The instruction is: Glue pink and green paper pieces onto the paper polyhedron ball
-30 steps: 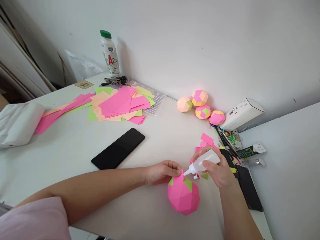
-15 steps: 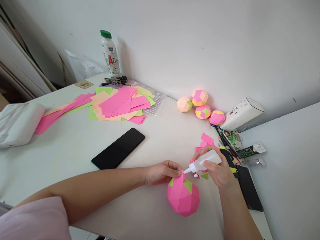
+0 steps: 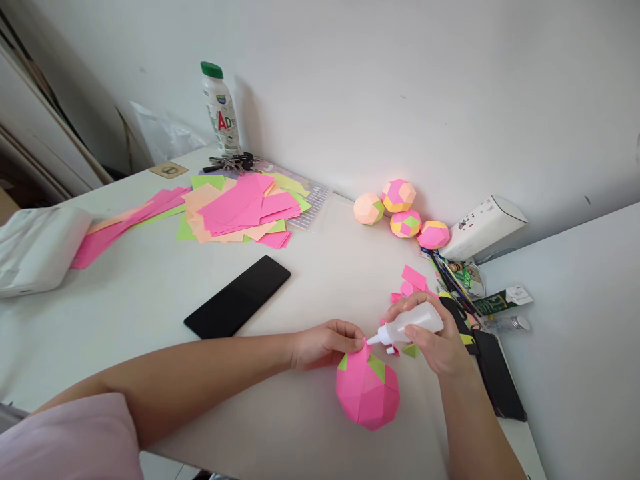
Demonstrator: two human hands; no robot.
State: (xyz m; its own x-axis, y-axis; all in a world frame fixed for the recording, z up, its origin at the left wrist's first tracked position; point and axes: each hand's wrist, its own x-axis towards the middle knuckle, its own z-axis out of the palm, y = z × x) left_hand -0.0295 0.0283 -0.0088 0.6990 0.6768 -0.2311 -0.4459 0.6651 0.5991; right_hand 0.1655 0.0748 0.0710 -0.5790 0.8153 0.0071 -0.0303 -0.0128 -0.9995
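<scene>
A pink folded-paper ball (image 3: 367, 393) with small green facets rests on the white table (image 3: 150, 300) near its front edge. My left hand (image 3: 325, 343) is closed on the ball's upper flap, pinching it. My right hand (image 3: 435, 340) grips a small white glue bottle (image 3: 413, 322), tilted with its nozzle touching the top of that flap. Small pink and green paper pieces (image 3: 411, 280) lie just behind my right hand.
A black phone (image 3: 237, 297) lies mid-table. Sheets of pink, orange and green paper (image 3: 240, 207) spread behind it, with keys (image 3: 233, 162) and a drink bottle (image 3: 220, 110). Several finished paper balls (image 3: 400, 210) sit by the wall beside a white box (image 3: 483, 227). Pens and another dark phone (image 3: 495, 380) clutter the right edge.
The glue bottle's nozzle has moved slightly up and right along the flap's top. My left hand and the ball have barely shifted.
</scene>
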